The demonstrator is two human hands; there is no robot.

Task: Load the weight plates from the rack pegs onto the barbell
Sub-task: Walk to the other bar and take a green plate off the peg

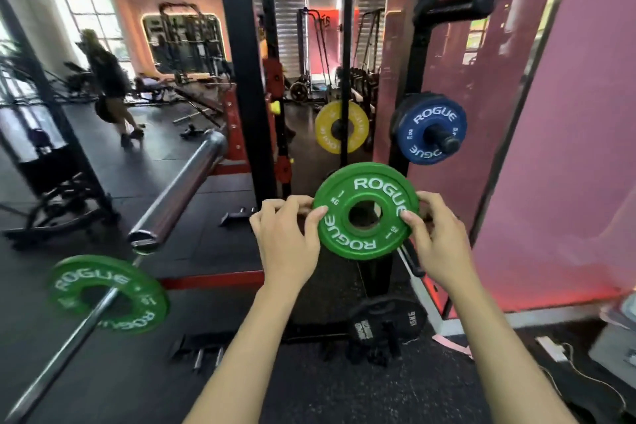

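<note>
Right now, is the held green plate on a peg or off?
Off. The green plate is gripped at its rim by the left hand and right hand, and its centre hole shows nothing through it.

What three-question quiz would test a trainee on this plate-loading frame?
1. True or false: the green plate held in both hands is still on a rack peg.
2. Which plate sits on the rack peg right of the held one? A. yellow B. blue C. red
3. Fill in: a second green plate is already on the ____.

Key
1. False. The left hand and right hand grip its edges, with its centre hole empty.
2. B, the blue plate.
3. Barbell; its sleeve end is bare.
</note>
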